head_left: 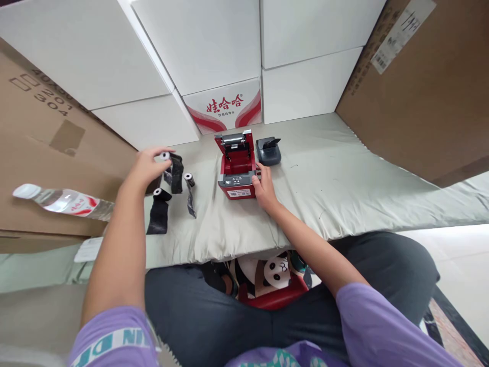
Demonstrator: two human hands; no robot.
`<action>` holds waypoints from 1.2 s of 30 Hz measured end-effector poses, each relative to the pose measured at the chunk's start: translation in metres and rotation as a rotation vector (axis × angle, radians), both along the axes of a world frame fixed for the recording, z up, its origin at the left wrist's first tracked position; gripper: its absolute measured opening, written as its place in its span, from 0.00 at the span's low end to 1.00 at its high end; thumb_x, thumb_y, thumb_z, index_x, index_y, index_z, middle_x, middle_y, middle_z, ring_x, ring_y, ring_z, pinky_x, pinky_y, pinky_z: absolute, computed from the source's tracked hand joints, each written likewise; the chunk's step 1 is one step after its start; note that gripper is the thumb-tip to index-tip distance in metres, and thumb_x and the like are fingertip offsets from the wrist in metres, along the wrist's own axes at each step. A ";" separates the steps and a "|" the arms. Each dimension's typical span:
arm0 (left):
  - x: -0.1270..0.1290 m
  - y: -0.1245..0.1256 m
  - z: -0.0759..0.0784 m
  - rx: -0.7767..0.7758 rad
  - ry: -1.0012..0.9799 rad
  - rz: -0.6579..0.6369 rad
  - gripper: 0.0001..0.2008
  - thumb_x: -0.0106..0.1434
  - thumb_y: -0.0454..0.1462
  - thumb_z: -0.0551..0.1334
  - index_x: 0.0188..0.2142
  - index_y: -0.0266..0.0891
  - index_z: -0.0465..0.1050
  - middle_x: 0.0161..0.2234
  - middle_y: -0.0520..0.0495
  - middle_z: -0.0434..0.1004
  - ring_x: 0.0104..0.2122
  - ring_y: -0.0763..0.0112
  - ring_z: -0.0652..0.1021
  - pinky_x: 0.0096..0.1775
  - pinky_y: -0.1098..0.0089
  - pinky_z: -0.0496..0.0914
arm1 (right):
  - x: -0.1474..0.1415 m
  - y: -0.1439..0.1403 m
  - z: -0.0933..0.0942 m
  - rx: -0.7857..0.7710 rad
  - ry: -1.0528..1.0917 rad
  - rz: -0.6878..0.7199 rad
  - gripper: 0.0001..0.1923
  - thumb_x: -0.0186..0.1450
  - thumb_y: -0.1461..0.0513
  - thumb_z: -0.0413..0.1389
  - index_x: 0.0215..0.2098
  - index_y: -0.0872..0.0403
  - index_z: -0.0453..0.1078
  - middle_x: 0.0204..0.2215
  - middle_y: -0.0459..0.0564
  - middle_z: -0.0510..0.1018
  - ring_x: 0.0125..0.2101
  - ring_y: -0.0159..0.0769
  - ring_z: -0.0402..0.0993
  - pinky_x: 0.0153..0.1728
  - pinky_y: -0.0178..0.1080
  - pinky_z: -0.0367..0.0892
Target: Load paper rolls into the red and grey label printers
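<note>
My left hand (144, 171) pinches the top of a black roll (177, 174) with a white core, and its loose end hangs down. Two more black rolls lie close by: a wide one (158, 214) below the hand and a narrow one (190, 196) to the right, both with strips unrolled toward me. A red label printer (237, 192) with a dark grey front panel stands in the middle, its lid (234, 140) raised and the red bay inside showing. Closed around the printer's right front corner, my right hand (265, 191) has the thumb near the panel.
Behind the printer's right side sits a small dark device (269, 151) with a black piece sticking out. White boxes (225, 107) line the back. Cardboard boxes stand left (34, 153) and right (428, 102). A water bottle (64, 201) is at far left, on the pale cloth (305, 204) surface's side.
</note>
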State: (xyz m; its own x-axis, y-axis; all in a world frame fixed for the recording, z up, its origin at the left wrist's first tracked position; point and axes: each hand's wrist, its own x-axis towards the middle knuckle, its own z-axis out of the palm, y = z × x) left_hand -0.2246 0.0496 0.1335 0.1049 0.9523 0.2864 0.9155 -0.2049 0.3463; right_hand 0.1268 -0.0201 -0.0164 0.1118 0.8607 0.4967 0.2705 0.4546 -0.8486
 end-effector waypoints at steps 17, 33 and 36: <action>0.163 -0.035 0.017 -0.095 0.049 -0.502 0.24 0.64 0.41 0.65 0.59 0.43 0.74 0.49 0.45 0.83 0.47 0.59 0.82 0.52 0.62 0.74 | 0.000 0.001 0.001 0.008 0.005 -0.013 0.34 0.73 0.39 0.44 0.66 0.50 0.60 0.55 0.60 0.69 0.58 0.52 0.68 0.63 0.59 0.65; 0.193 0.018 -0.030 -0.375 0.183 -0.505 0.09 0.60 0.35 0.63 0.38 0.42 0.83 0.39 0.44 0.87 0.39 0.59 0.83 0.46 0.62 0.74 | -0.001 0.005 -0.002 -0.008 0.015 -0.008 0.29 0.73 0.44 0.47 0.66 0.49 0.60 0.55 0.60 0.68 0.59 0.51 0.68 0.62 0.58 0.66; 0.188 0.010 -0.016 -0.347 0.198 -0.498 0.13 0.66 0.41 0.60 0.38 0.43 0.84 0.37 0.46 0.87 0.38 0.58 0.83 0.46 0.61 0.74 | -0.001 0.004 -0.001 -0.009 0.022 -0.011 0.30 0.73 0.44 0.47 0.65 0.51 0.61 0.55 0.61 0.68 0.58 0.52 0.69 0.62 0.59 0.66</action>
